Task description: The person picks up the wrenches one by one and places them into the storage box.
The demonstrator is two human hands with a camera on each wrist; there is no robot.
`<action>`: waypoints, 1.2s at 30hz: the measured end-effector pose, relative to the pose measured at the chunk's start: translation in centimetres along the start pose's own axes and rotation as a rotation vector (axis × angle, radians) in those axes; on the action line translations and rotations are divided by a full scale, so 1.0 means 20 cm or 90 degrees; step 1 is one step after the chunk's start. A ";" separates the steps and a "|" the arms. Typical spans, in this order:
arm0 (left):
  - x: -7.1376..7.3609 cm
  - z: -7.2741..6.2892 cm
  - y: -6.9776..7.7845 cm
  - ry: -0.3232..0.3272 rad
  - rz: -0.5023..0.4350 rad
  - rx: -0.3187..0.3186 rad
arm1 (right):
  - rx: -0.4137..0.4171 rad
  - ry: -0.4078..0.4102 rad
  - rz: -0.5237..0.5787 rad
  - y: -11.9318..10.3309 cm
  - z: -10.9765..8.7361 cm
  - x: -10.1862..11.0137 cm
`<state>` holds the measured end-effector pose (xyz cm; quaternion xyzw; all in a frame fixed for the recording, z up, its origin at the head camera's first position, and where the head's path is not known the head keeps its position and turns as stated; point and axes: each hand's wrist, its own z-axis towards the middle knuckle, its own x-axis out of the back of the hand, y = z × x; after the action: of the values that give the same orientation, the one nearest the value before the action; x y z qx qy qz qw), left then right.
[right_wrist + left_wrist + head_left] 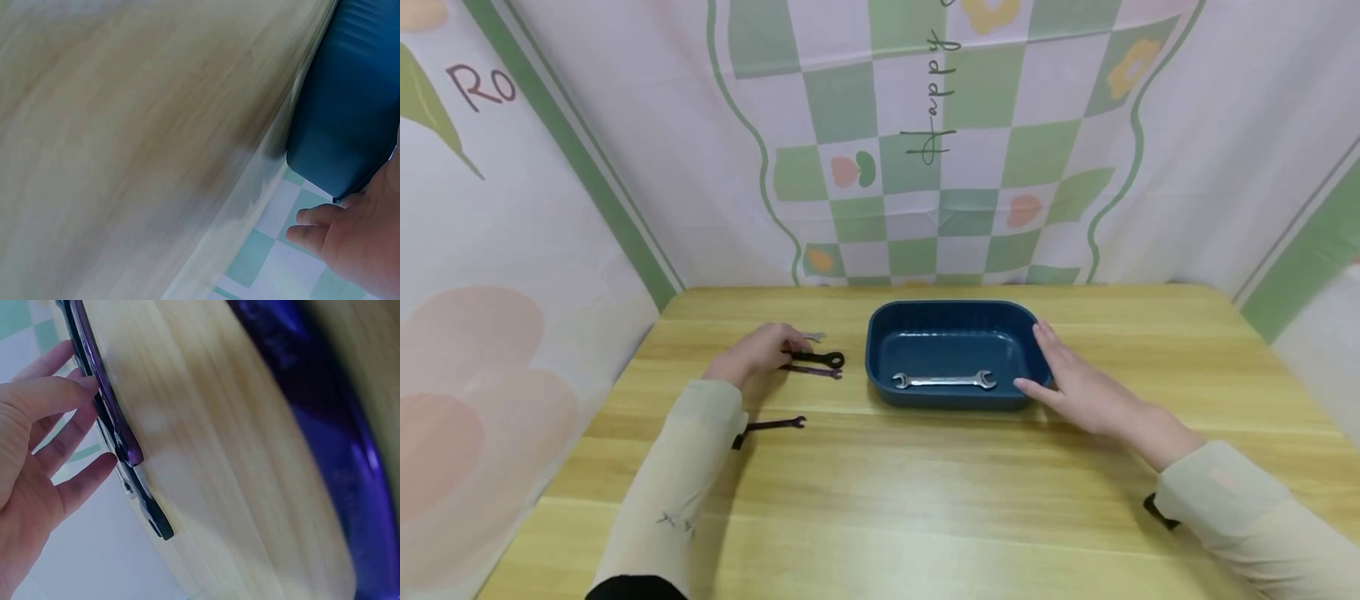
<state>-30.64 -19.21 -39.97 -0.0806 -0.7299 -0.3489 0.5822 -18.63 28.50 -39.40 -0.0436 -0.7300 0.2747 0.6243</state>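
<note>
My left hand is over a row of wrenches at the left of the table. Thumb and fingers pinch a black wrench, whose ring end points right in the head view. Close along it lies a purple wrench, and a silver wrench shows behind, partly hidden by the hand. Another dark purple wrench lies nearer, by the left cuff. A blue bin stands at centre with a silver open-ended wrench inside along its front. My right hand rests against the bin's right end, fingers extended, thumb at the front corner.
The wooden table runs under everything, its far edge meeting a patterned cloth. More cloth hangs at the left and right sides. The bin's walls rise between the two hands.
</note>
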 end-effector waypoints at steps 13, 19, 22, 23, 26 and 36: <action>0.01 -0.01 0.02 -0.021 -0.015 0.039 | 0.006 0.007 0.006 0.00 -0.01 -0.01; 0.01 0.00 0.02 -0.023 -0.012 0.037 | 0.001 0.008 0.000 0.00 -0.01 -0.01; 0.01 0.01 0.01 -0.025 -0.009 0.037 | 0.002 0.010 0.001 0.00 0.00 -0.01; 0.01 0.01 0.01 -0.025 -0.008 0.036 | 0.002 0.009 0.001 0.00 0.00 -0.01; 0.01 0.01 0.01 -0.030 -0.007 0.040 | 0.004 0.010 0.000 0.00 0.00 -0.01; 0.01 0.02 0.00 -0.044 -0.013 0.061 | 0.000 0.005 0.002 0.00 0.00 0.00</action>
<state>-30.95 -19.07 -39.83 -0.0574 -0.7661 -0.3165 0.5564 -18.68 28.47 -39.48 -0.0458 -0.7276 0.2759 0.6264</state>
